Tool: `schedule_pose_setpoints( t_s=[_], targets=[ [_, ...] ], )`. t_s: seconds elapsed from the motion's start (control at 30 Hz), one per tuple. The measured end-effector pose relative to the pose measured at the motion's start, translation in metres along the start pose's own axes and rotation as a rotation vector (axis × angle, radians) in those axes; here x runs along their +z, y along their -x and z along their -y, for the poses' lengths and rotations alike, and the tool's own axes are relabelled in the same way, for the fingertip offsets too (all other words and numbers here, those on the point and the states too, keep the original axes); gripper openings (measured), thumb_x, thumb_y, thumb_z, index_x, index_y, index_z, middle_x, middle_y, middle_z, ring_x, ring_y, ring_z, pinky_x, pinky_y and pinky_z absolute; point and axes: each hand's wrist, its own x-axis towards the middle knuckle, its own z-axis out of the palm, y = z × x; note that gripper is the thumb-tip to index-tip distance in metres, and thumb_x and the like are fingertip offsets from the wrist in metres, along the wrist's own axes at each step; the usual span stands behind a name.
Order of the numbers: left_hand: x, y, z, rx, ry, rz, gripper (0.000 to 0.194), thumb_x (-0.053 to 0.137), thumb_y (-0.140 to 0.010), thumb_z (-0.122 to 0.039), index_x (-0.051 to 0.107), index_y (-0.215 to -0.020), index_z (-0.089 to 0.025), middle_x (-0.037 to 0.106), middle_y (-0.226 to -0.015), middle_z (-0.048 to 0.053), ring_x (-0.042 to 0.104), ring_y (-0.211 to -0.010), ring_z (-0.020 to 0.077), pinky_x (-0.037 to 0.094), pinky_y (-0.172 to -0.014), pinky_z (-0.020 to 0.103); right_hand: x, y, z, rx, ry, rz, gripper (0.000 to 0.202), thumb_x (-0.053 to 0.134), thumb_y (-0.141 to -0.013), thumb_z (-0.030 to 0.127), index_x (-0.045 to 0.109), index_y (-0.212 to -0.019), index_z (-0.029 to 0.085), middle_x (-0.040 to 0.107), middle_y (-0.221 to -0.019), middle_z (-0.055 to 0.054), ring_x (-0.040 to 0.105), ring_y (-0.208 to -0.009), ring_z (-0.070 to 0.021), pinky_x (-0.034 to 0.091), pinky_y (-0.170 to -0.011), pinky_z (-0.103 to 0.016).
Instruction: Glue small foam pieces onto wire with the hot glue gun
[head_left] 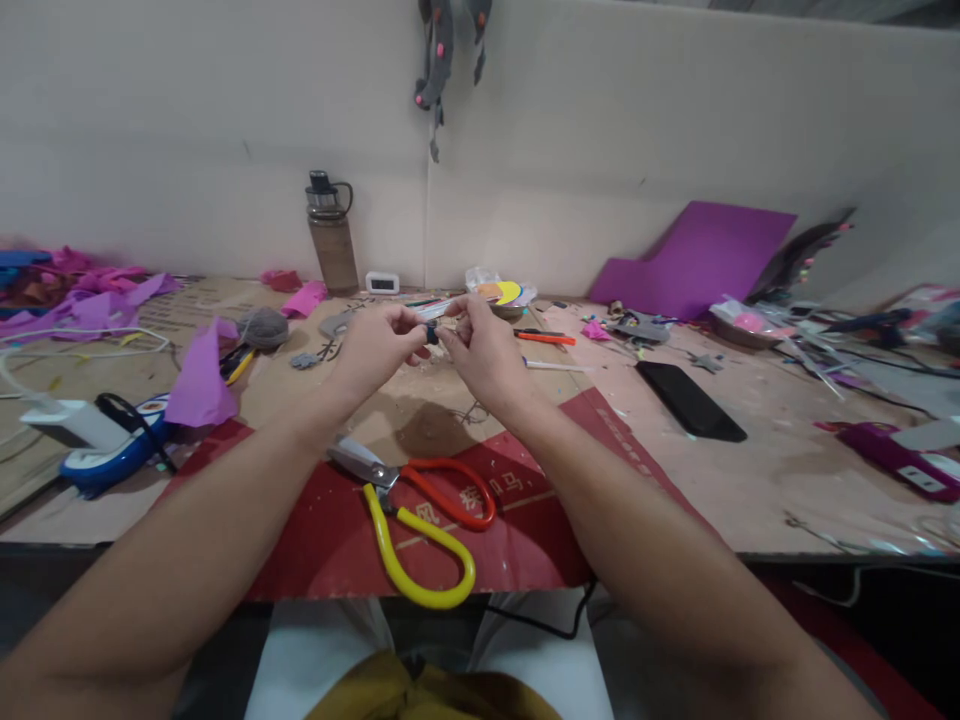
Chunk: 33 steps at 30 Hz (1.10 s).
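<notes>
Over the middle of the table my left hand (379, 345) and my right hand (484, 350) meet, fingertips pinched together. Between them is a small dark piece (431, 332), too small to name; the fingers of both hands close on it. Below my hands, scissors (386, 480) with one red and one yellow handle lie partly open on a red printed sheet (525, 550). Just behind my right hand are an orange craft knife (546, 338) and a bowl (510, 308) with a yellow disc and plastic wrap.
A bottle (334, 245) and a small white clock (382, 283) stand by the wall. Purple felt (697, 260) leans at the right, behind a black phone (690, 400). Grey yarn (262, 327), purple scraps (202, 380) and a blue power strip (112, 460) with cables lie left.
</notes>
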Motion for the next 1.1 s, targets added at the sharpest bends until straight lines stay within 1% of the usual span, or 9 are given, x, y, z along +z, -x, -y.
schedule_pose_setpoints(
  t_s=[0.1,0.2,0.53,0.6,0.67,0.73,0.87,1.0,1.1],
  targets=[
    [0.001,-0.003,0.004,-0.028,0.087,-0.029,0.009,0.064,-0.075,-0.021,0.065,-0.077,-0.012,0.068,-0.064,0.004,0.067,-0.058,0.0148,0.053,-0.052,0.023,0.002,0.002,0.001,-0.053,-0.066,-0.022,0.003,0.058,-0.083,0.018,0.056,-0.085,0.018,0.043,-0.064,0.006,0.038,-0.058,-0.01,0.03,-0.061,-0.025],
    [0.003,-0.004,0.006,-0.046,0.158,-0.041,0.008,0.063,-0.076,-0.02,0.064,-0.075,-0.012,0.067,-0.063,0.005,0.066,-0.057,0.0144,0.053,-0.052,0.023,0.005,0.003,0.001,-0.03,-0.12,-0.055,0.008,0.06,-0.082,0.02,0.055,-0.077,0.018,0.042,-0.061,0.006,0.037,-0.057,-0.0093,0.028,-0.059,-0.025],
    [0.007,-0.002,0.007,-0.035,0.289,-0.009,0.011,0.067,-0.075,-0.023,0.064,-0.075,-0.013,0.065,-0.063,0.002,0.063,-0.056,0.0122,0.053,-0.054,0.023,0.006,-0.001,-0.001,0.114,-0.246,-0.13,0.014,0.062,-0.079,0.025,0.052,-0.071,0.018,0.046,-0.061,0.005,0.039,-0.058,-0.0084,0.031,-0.059,-0.024],
    [0.007,-0.001,0.007,-0.023,0.318,0.01,0.011,0.067,-0.075,-0.024,0.064,-0.075,-0.013,0.065,-0.064,0.002,0.063,-0.057,0.0117,0.052,-0.055,0.023,0.007,-0.002,-0.002,0.141,-0.268,-0.144,0.012,0.063,-0.077,0.025,0.053,-0.075,0.018,0.046,-0.061,0.006,0.039,-0.057,-0.0082,0.031,-0.058,-0.024],
    [0.007,-0.001,0.008,-0.012,0.348,0.026,0.012,0.068,-0.075,-0.025,0.065,-0.076,-0.013,0.065,-0.065,0.002,0.063,-0.057,0.0112,0.052,-0.055,0.022,0.007,-0.003,-0.003,0.161,-0.293,-0.133,0.012,0.063,-0.077,0.027,0.057,-0.083,0.018,0.043,-0.059,0.007,0.038,-0.055,-0.0081,0.03,-0.056,-0.023],
    [0.007,-0.001,0.007,-0.012,0.367,0.052,0.013,0.068,-0.074,-0.026,0.065,-0.077,-0.013,0.065,-0.066,0.002,0.062,-0.057,0.0111,0.051,-0.055,0.022,0.006,-0.004,-0.003,0.172,-0.323,-0.084,0.014,0.062,-0.077,0.03,0.06,-0.085,0.018,0.041,-0.056,0.008,0.037,-0.052,-0.0082,0.029,-0.055,-0.024],
    [0.005,-0.001,0.005,-0.053,0.371,0.125,0.018,0.071,-0.073,-0.029,0.067,-0.078,-0.012,0.067,-0.068,0.003,0.062,-0.059,0.0115,0.049,-0.053,0.022,0.004,-0.006,-0.005,0.198,-0.382,-0.026,0.013,0.059,-0.076,0.029,0.059,-0.07,0.017,0.048,-0.057,0.006,0.04,-0.054,-0.0078,0.031,-0.055,-0.023],
    [0.001,-0.003,0.002,-0.112,0.365,0.18,0.023,0.074,-0.07,-0.03,0.069,-0.082,-0.011,0.069,-0.072,0.005,0.064,-0.061,0.0124,0.049,-0.055,0.023,0.004,-0.008,-0.011,0.203,-0.413,-0.026,0.012,0.058,-0.074,0.028,0.058,-0.069,0.017,0.05,-0.057,0.006,0.04,-0.053,-0.0072,0.031,-0.055,-0.023],
    [0.0,-0.004,0.003,-0.138,0.326,0.176,0.022,0.074,-0.07,-0.03,0.069,-0.082,-0.011,0.069,-0.071,0.005,0.066,-0.063,0.0139,0.049,-0.055,0.023,0.006,-0.009,-0.013,0.187,-0.365,-0.022,0.012,0.058,-0.074,0.028,0.058,-0.068,0.017,0.048,-0.055,0.006,0.039,-0.052,-0.0074,0.029,-0.054,-0.023]
  ],
)
